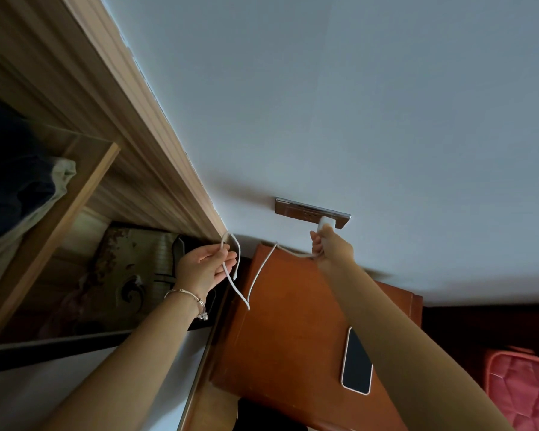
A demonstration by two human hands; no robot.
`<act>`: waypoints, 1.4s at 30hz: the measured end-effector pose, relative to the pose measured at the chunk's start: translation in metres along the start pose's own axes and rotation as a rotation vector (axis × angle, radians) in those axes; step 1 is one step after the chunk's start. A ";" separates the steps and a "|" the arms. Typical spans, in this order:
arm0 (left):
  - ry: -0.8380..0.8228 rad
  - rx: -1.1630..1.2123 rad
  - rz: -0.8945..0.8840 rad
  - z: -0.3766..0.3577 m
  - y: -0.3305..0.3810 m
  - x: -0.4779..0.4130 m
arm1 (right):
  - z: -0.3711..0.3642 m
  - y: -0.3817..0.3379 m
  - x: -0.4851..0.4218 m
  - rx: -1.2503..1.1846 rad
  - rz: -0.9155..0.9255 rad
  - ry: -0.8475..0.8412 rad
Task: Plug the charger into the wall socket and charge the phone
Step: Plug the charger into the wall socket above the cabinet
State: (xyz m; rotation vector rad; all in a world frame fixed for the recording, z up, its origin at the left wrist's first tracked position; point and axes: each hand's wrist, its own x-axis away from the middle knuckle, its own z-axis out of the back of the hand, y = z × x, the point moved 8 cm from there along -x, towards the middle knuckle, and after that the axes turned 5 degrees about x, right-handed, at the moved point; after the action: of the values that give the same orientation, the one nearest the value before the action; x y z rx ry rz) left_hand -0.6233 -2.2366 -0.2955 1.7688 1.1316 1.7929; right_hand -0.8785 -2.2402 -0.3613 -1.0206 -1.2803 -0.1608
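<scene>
Right grip (332, 247) curled round charger (326, 224) at wall socket (297, 209), left grip (204, 266) pinching white cable (256, 279), phone (357, 362) lying apart

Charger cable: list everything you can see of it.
The cable is thin, white and looks braided. It starts at the white charger, which the right hand grips at the wall socket. From there it sags in a slack V in front of the brown cabinet, then rises to the left hand, which pinches it. It loops above those fingers, and its free end hangs loose, not plugged into the phone.
</scene>
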 end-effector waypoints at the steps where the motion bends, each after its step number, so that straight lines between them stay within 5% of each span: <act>1: -0.002 0.001 -0.003 0.000 0.001 -0.001 | -0.004 -0.002 -0.001 -0.064 -0.051 -0.014; 9: -0.011 -0.005 0.001 0.003 -0.002 -0.003 | 0.004 -0.001 -0.008 0.007 0.135 0.011; 18: -0.012 -0.025 0.002 0.015 -0.008 0.009 | 0.007 0.001 -0.007 -0.039 0.143 -0.119; 28: 0.008 -0.002 0.028 0.029 -0.019 0.015 | 0.015 -0.003 -0.008 0.254 0.173 -0.036; 33: 0.018 -0.023 -0.004 0.034 -0.018 0.021 | 0.020 0.002 -0.005 0.280 0.122 -0.110; 39: -0.093 -0.107 -0.016 0.040 -0.018 0.031 | 0.067 0.026 0.010 0.312 0.058 0.098; 42: -0.175 -0.134 -0.003 0.036 -0.022 0.039 | 0.067 0.064 0.032 0.236 -0.100 -0.063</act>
State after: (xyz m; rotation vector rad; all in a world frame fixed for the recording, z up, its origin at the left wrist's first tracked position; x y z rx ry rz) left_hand -0.6004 -2.1846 -0.2913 1.8028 0.9228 1.6343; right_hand -0.8757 -2.1429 -0.3735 -0.7661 -1.3730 -0.0524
